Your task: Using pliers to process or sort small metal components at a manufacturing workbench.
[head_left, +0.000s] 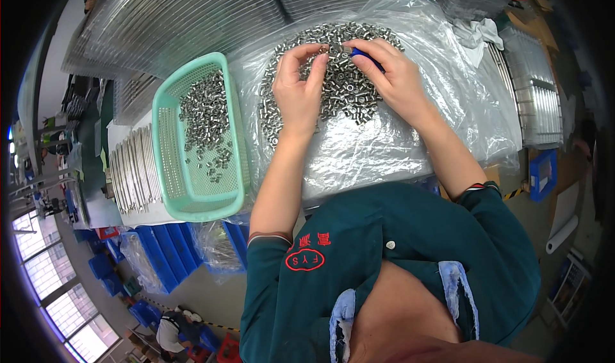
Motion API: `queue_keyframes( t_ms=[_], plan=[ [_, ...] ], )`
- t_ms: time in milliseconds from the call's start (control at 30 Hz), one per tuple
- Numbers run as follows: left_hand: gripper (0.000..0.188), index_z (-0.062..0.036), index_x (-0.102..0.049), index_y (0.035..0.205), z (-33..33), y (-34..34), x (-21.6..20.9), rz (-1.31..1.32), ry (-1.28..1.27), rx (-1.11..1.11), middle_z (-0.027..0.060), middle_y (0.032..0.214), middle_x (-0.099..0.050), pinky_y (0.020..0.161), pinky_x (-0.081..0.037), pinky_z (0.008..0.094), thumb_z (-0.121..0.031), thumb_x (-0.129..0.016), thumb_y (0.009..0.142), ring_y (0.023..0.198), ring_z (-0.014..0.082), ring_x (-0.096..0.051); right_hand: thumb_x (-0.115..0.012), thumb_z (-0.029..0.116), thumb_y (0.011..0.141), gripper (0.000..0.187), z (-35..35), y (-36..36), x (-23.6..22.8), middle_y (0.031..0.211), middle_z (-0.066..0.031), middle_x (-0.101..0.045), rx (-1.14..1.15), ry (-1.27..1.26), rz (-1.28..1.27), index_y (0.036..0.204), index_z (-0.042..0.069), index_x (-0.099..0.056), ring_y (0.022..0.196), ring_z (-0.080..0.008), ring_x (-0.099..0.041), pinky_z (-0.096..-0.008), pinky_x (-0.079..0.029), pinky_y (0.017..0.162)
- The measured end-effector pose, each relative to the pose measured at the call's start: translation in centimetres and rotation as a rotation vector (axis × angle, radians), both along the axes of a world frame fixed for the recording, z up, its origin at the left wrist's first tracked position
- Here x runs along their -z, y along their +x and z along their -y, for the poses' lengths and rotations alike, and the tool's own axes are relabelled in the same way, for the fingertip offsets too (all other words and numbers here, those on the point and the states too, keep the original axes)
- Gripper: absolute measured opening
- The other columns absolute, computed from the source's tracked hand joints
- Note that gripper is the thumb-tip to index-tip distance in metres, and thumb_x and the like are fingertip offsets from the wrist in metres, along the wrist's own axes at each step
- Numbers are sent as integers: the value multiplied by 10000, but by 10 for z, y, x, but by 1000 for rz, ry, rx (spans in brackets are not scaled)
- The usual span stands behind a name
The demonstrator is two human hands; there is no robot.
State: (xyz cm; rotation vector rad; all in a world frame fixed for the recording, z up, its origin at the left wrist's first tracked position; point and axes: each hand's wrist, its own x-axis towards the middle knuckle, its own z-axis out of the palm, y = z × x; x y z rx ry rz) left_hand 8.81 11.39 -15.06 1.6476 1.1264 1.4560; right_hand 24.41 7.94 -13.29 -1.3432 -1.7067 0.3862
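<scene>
My left hand (300, 90) is closed in a pinch, thumb and forefinger on a small metal sleeve (324, 49). My right hand (398, 81) grips a small blue-handled tool (368, 58), whose metal end points left toward the sleeve. Whether the tool touches the sleeve is too small to tell. Both hands are above a wide heap of short shiny metal sleeves (349, 92) on clear plastic sheeting (371, 161). A light green plastic basket (241, 164) stands left of my left forearm, with many small metal pieces inside.
Stacked clear ribbed trays (192, 23) line the back of the table. Metal rods (136, 171) lie left of the basket. More trays (535, 87) and a white cloth (473, 37) are at the right. Blue bins (170, 251) stand below the table's left side; another person (172, 332) is farther off.
</scene>
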Motion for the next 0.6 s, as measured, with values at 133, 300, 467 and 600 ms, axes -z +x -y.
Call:
queue_keyframes(
  t_ms=[133,300,467,600],
  plan=[
    [129,-40,-601,868,-1,-4,-1,-99,56,-57,58,845,-619,706,-449,282,-105,-643,765,790,172,-579,-558,254,824,209,0,1,-3,785,-46,-585,3,39,22,976,126,-624,713,-201,-570,-294,-453,597],
    [141,-56,-606,846,-1,-5,-6,-274,275,-76,59,841,-622,723,-446,309,-75,-665,719,820,215,-571,-560,254,824,200,0,2,0,739,-30,-575,-37,30,80,966,138,-638,668,-182,-563,-292,-445,559],
    [149,-59,-609,831,-3,-5,-6,-337,403,-96,61,836,-623,727,-447,316,-57,-673,696,823,223,-574,-565,191,828,215,1,6,-6,779,-58,-591,-74,-27,98,1018,108,-623,657,-173,-546,-265,-436,587],
    [152,-57,-610,820,-4,-5,-7,-352,443,-116,62,825,-623,740,-442,318,-51,-679,685,816,226,-579,-564,199,827,218,1,7,-5,764,-55,-585,-60,-10,115,1018,112,-625,655,-176,-544,-270,-435,581]
  ],
)
